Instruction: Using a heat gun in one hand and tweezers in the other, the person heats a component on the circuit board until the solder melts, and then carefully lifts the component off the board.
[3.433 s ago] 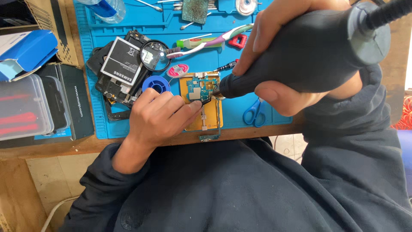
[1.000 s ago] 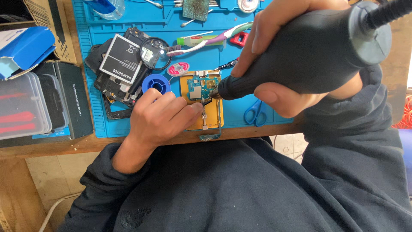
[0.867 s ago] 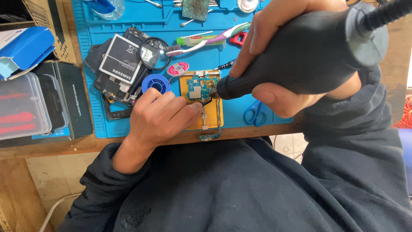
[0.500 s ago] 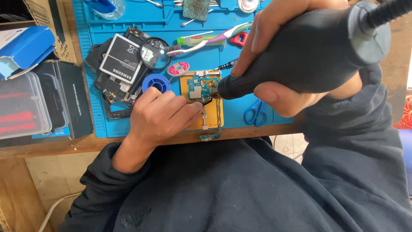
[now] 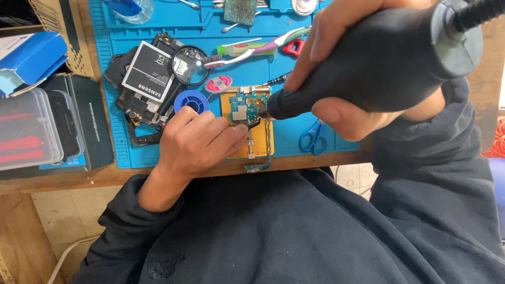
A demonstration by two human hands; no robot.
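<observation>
From the head view, we are gripping a black hot-air handpiece (image 5: 379, 58) in our right hand (image 5: 342, 68), fingers closed around it, nozzle over the small circuit board (image 5: 246, 108) on the blue mat (image 5: 273, 139). Our left hand (image 5: 197, 144) is pinching black tweezers (image 5: 253, 125), tips touching that board, just beside a blue solder spool (image 5: 190, 100).

Hot-air handpiece (image 5: 368, 63): nozzle eased slightly nearer the circuit board (image 5: 244, 108) since the earliest view; left hand (image 5: 197, 144) shifted marginally along the board.
</observation>
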